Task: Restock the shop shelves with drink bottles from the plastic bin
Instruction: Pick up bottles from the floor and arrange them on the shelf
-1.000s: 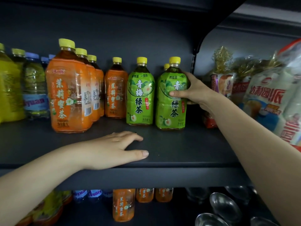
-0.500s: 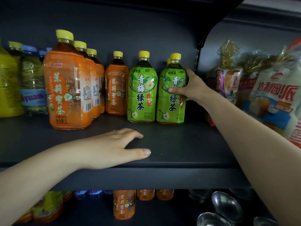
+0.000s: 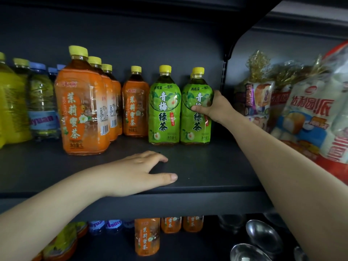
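On the dark shelf (image 3: pixel 207 172) stand two green tea bottles with yellow caps. My right hand (image 3: pixel 213 107) grips the right green bottle (image 3: pixel 195 117) round its middle, thumb across the label; the bottle stands upright on the shelf, with another cap just visible behind it. Beside it on the left stands the other green bottle (image 3: pixel 164 110). My left hand (image 3: pixel 139 172) rests flat on the shelf near its front edge, fingers spread and holding nothing. The plastic bin is out of view.
Orange tea bottles (image 3: pixel 82 110) stand in rows to the left, then water bottles (image 3: pixel 42 108) and yellow drinks (image 3: pixel 11 110). Bagged bread and snacks (image 3: pixel 310 113) fill the bay to the right. Below are more bottles (image 3: pixel 146 236) and metal bowls (image 3: pixel 263 236).
My right hand has pushed the right green bottle back until it stands level with the other green bottle. My left hand has stayed on the shelf.
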Tool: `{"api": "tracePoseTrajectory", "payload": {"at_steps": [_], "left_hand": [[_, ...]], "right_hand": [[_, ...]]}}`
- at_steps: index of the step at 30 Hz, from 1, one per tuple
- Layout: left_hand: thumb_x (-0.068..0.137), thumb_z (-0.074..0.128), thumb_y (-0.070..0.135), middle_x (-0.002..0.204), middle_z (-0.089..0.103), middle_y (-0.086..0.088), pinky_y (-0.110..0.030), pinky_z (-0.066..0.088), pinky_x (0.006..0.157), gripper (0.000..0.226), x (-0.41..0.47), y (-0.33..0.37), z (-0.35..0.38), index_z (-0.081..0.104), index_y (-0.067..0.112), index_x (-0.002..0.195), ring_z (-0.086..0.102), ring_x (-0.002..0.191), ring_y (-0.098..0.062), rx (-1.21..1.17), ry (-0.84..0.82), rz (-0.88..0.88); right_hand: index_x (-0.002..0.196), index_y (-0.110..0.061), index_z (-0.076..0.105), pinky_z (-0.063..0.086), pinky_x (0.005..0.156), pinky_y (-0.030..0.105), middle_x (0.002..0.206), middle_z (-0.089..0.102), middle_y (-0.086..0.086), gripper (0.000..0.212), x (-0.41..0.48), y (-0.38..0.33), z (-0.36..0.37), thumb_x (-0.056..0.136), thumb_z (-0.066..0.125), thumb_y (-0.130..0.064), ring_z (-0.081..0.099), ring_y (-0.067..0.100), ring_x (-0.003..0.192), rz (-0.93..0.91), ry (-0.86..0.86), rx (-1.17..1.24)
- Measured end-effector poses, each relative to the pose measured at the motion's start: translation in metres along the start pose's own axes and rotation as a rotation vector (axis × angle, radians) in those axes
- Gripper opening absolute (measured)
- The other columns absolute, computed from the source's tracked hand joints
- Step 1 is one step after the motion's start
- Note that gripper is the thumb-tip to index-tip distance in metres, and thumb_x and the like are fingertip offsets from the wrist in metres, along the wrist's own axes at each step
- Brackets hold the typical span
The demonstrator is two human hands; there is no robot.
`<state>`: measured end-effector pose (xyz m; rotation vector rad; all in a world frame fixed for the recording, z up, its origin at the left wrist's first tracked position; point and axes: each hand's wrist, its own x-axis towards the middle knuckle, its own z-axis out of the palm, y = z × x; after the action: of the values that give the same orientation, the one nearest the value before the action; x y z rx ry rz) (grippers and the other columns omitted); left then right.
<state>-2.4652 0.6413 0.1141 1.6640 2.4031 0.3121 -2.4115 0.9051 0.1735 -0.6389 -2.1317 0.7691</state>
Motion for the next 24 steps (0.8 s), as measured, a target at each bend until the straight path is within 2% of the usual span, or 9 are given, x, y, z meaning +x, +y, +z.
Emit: {"api": "tracePoseTrajectory", "payload": {"at_steps": [3, 5, 9, 12, 14, 16, 19, 21, 24], "left_hand": [[0.079, 0.032, 0.072, 0.151, 0.018, 0.02, -0.023, 0.021, 0.108, 0.069, 0.002, -0.002, 0.001, 0.024, 0.04, 0.14, 0.021, 0.137, -0.002, -0.005, 0.019, 0.018], [0.081, 0.034, 0.069, 0.151, 0.02, 0.017, -0.024, 0.022, 0.107, 0.067, 0.003, -0.003, 0.002, 0.027, 0.038, 0.14, 0.023, 0.136, -0.004, -0.006, 0.035, 0.031], [0.085, 0.038, 0.065, 0.149, 0.027, 0.01, -0.023, 0.026, 0.101, 0.063, 0.003, -0.004, 0.002, 0.035, 0.031, 0.138, 0.03, 0.134, -0.009, 0.003, 0.101, 0.049], [0.087, 0.04, 0.062, 0.145, 0.035, 0.005, -0.023, 0.029, 0.097, 0.062, 0.003, -0.005, 0.002, 0.041, 0.024, 0.136, 0.036, 0.131, -0.012, 0.028, 0.152, 0.046], [0.087, 0.043, 0.06, 0.141, 0.042, 0.002, -0.025, 0.033, 0.098, 0.061, 0.003, -0.006, 0.003, 0.046, 0.021, 0.133, 0.04, 0.127, -0.014, 0.04, 0.207, 0.032], [0.087, 0.045, 0.058, 0.136, 0.047, 0.0, -0.028, 0.037, 0.095, 0.056, 0.001, -0.006, 0.003, 0.051, 0.019, 0.127, 0.045, 0.122, -0.017, 0.042, 0.273, 0.01], [0.088, 0.047, 0.052, 0.129, 0.051, -0.002, -0.027, 0.037, 0.086, 0.048, -0.005, -0.005, 0.0, 0.056, 0.018, 0.121, 0.048, 0.116, -0.019, 0.064, 0.354, -0.022], [0.089, 0.047, 0.05, 0.129, 0.05, -0.003, -0.03, 0.04, 0.089, 0.047, -0.012, -0.004, -0.004, 0.055, 0.016, 0.121, 0.048, 0.114, -0.02, 0.092, 0.374, -0.049], [0.09, 0.047, 0.047, 0.128, 0.05, -0.006, -0.032, 0.042, 0.091, 0.045, -0.03, 0.0, -0.009, 0.054, 0.015, 0.12, 0.049, 0.113, -0.022, 0.123, 0.405, -0.079]], "right_hand": [[0.127, -0.006, 0.041, 0.048, 0.094, 0.036, 0.123, 0.055, 0.007, 0.072, -0.008, -0.003, 0.002, 0.074, 0.078, -0.038, 0.055, 0.024, 0.113, 0.089, 0.0, -0.02], [0.127, -0.007, 0.042, 0.05, 0.093, 0.041, 0.122, 0.055, 0.006, 0.072, -0.019, -0.003, 0.004, 0.074, 0.076, -0.042, 0.056, 0.025, 0.111, 0.153, -0.029, -0.066], [0.131, -0.007, 0.043, 0.049, 0.092, 0.036, 0.123, 0.058, 0.008, 0.069, -0.05, -0.002, 0.007, 0.077, 0.075, -0.036, 0.056, 0.025, 0.112, 0.188, -0.055, -0.103], [0.134, -0.001, 0.043, 0.042, 0.102, 0.035, 0.131, 0.053, 0.015, 0.065, -0.078, -0.003, 0.003, 0.083, 0.07, -0.029, 0.051, 0.028, 0.121, 0.21, -0.068, -0.133], [0.139, 0.001, 0.038, 0.037, 0.105, 0.034, 0.139, 0.047, 0.018, 0.069, -0.096, -0.002, 0.0, 0.085, 0.067, -0.031, 0.046, 0.029, 0.127, 0.224, -0.069, -0.175], [0.141, 0.0, 0.036, 0.036, 0.105, 0.033, 0.141, 0.045, 0.018, 0.071, -0.111, -0.005, -0.003, 0.086, 0.066, -0.034, 0.044, 0.029, 0.129, 0.228, -0.086, -0.227], [0.137, -0.002, 0.043, 0.037, 0.099, 0.03, 0.137, 0.05, 0.015, 0.062, -0.135, -0.019, -0.011, 0.088, 0.063, -0.036, 0.047, 0.028, 0.126, 0.208, -0.131, -0.308], [0.135, -0.004, 0.046, 0.038, 0.095, 0.028, 0.136, 0.051, 0.013, 0.057, -0.148, -0.029, -0.015, 0.089, 0.062, -0.035, 0.048, 0.027, 0.124, 0.185, -0.163, -0.35], [0.139, -0.005, 0.041, 0.038, 0.099, 0.031, 0.139, 0.049, 0.011, 0.064, -0.164, -0.041, -0.017, 0.089, 0.06, -0.04, 0.046, 0.027, 0.126, 0.112, -0.21, -0.432]]}}
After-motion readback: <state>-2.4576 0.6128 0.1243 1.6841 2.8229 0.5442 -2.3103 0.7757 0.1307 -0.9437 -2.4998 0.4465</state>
